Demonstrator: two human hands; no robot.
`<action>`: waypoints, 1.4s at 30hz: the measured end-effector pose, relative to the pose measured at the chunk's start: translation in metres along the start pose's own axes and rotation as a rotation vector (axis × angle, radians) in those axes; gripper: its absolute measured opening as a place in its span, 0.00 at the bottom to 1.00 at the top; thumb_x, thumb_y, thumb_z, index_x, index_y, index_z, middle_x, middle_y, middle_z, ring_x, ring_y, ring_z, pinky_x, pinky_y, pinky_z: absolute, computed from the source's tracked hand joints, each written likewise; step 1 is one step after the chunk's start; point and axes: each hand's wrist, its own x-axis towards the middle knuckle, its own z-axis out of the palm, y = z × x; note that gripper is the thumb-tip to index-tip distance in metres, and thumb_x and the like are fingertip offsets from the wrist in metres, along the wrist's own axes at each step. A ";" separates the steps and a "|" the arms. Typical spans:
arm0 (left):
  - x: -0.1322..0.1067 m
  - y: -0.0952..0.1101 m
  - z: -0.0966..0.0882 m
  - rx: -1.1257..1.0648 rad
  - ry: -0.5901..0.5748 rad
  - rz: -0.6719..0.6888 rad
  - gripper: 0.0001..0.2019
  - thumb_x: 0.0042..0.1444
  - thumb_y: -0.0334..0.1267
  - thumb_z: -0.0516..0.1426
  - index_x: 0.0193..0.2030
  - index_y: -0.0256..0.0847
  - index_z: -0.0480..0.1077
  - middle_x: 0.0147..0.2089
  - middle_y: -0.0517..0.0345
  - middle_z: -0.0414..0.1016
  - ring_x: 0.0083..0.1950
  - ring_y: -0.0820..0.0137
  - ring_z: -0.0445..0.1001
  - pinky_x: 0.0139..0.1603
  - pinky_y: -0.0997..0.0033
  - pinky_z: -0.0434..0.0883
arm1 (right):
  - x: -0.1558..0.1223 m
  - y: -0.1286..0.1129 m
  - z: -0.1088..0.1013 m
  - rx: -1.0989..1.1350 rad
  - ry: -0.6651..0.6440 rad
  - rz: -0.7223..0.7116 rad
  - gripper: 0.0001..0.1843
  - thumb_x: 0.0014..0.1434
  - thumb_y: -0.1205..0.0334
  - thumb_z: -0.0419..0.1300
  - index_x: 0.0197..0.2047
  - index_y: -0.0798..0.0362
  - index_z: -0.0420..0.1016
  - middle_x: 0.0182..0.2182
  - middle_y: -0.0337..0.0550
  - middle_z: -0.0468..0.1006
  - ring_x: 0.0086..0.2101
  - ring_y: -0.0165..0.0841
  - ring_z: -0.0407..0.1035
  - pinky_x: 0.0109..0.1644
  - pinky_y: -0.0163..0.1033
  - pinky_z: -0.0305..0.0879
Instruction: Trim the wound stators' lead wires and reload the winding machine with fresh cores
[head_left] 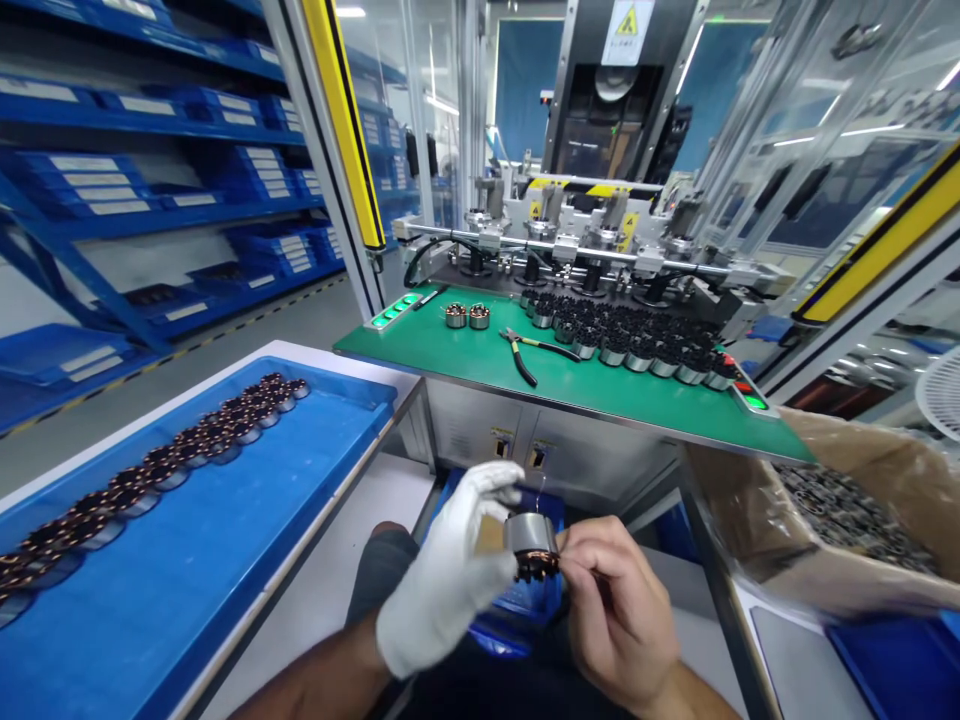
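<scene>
Over my lap is a motor stator (pixel 529 535), a steel ring with copper windings and black plastic teeth facing down. My left hand (pixel 454 570), in a white glove, curves around its left side, thumb against the lower edge and upper fingers arched above it. A thin wire (pixel 540 490) sticks up from the top of the ring. My bare right hand (pixel 619 605) pinches at the stator's right edge beside the windings; whether a wire end is between the fingertips is too small to tell.
A blue tray (pixel 225 530) with rows of wound stators lies left. On the green bench (pixel 450 350) are two copper-wound stators (pixel 466 316), pliers (pixel 521 355) and many black-topped stators (pixel 622 335), before a machine (pixel 570 240). A plastic-lined carton (pixel 862 450) of parts stands right.
</scene>
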 end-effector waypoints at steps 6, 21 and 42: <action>0.008 -0.001 -0.020 -0.255 -0.487 -0.433 0.29 0.62 0.61 0.49 0.43 0.31 0.73 0.29 0.51 0.76 0.25 0.73 0.70 0.25 0.75 0.65 | 0.000 0.003 -0.008 -0.109 -0.081 -0.074 0.12 0.57 0.79 0.56 0.41 0.55 0.69 0.29 0.41 0.74 0.30 0.28 0.70 0.31 0.32 0.69; 0.010 -0.005 -0.012 -0.710 -0.223 -0.318 0.13 0.60 0.46 0.59 0.44 0.40 0.74 0.46 0.52 0.77 0.53 0.63 0.74 0.53 0.66 0.70 | 0.011 0.003 -0.017 -0.105 -0.163 -0.145 0.11 0.58 0.78 0.56 0.41 0.56 0.71 0.28 0.43 0.76 0.29 0.29 0.72 0.30 0.32 0.69; 0.009 -0.016 0.003 -0.808 -0.262 -0.477 0.22 0.53 0.58 0.61 0.38 0.37 0.75 0.39 0.50 0.77 0.41 0.66 0.75 0.42 0.68 0.71 | 0.035 -0.001 -0.025 -0.112 -0.298 -0.205 0.09 0.58 0.77 0.57 0.39 0.56 0.71 0.26 0.42 0.75 0.27 0.27 0.72 0.28 0.31 0.70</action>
